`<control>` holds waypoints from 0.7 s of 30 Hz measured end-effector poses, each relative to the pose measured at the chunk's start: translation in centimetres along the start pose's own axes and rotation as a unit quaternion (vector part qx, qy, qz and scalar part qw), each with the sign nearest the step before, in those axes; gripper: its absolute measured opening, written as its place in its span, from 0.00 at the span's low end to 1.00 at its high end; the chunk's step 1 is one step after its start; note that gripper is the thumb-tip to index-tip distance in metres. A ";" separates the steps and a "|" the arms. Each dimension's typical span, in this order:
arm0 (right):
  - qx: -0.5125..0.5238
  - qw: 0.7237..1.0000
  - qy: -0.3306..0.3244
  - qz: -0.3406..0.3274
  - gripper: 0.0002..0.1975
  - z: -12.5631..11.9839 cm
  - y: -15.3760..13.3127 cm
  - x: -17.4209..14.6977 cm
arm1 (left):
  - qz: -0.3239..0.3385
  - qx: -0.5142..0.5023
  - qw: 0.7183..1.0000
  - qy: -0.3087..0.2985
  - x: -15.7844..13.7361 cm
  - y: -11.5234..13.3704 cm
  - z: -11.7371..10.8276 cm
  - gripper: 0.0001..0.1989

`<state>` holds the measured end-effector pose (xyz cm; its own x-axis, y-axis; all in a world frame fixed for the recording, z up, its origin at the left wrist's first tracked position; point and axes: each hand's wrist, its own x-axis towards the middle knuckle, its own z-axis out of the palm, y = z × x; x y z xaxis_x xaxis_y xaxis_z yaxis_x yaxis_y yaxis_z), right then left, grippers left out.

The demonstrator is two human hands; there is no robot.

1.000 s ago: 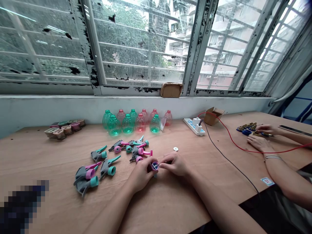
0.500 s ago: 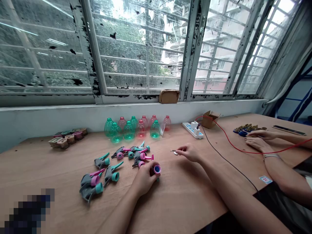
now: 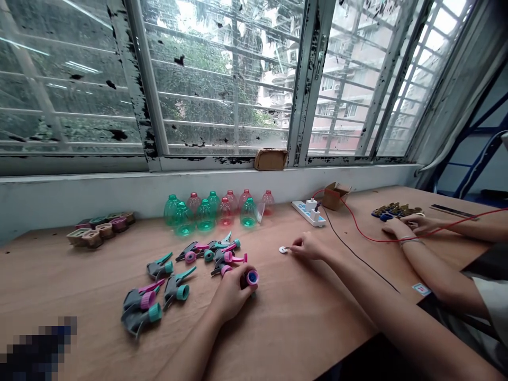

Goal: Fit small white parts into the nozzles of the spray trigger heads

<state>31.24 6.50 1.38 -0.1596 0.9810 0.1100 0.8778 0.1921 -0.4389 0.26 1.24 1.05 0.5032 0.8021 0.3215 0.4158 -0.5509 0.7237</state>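
My left hand (image 3: 234,296) is closed around a trigger spray head with a pink collar (image 3: 252,277). The collar's open end faces up toward me and shows blue inside; the fingers hide most of the body. Further right, my right hand (image 3: 309,246) pinches thumb and forefinger low over the table. Just left of these fingertips lie small white flat pieces (image 3: 283,250). What sits in the pinch is too small to make out. Several grey spray heads with pink or teal collars and levers (image 3: 177,286) lie left of my left hand.
Green and red clear bottles (image 3: 205,216) stand along the wall. Small compartment trays (image 3: 101,230) are at the back left. A power strip (image 3: 308,213) and an open carton (image 3: 335,197) sit behind my right hand, with cables crossing the table. A co-worker's hands (image 3: 402,226) handle items at right.
The view has shifted slightly. My right fingertips have drawn a little to the right of the white pieces, which show more fully. My left hand keeps its hold on the spray head.
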 end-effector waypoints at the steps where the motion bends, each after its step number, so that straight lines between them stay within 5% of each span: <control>1: -0.010 1.000 0.000 -0.001 0.18 -0.1 -0.2 0.1 | 0.002 -0.002 1.000 -0.001 0.0 0.0 0.0 0.11; 14: -0.264 0.964 0.010 -0.026 0.19 -0.7 -3.2 0.9 | -0.005 -0.005 1.000 -0.010 0.1 0.3 -0.1 0.09; 21: -0.312 0.950 -0.010 -0.011 0.13 -1.4 -4.3 1.1 | 0.005 -0.001 1.000 -0.012 0.0 0.0 -0.1 0.10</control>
<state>27.92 6.72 4.64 -0.1852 0.9783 0.0925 0.9699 0.1669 0.1774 0.19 1.29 1.06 0.5253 0.7909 0.3138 0.4099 -0.5584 0.7212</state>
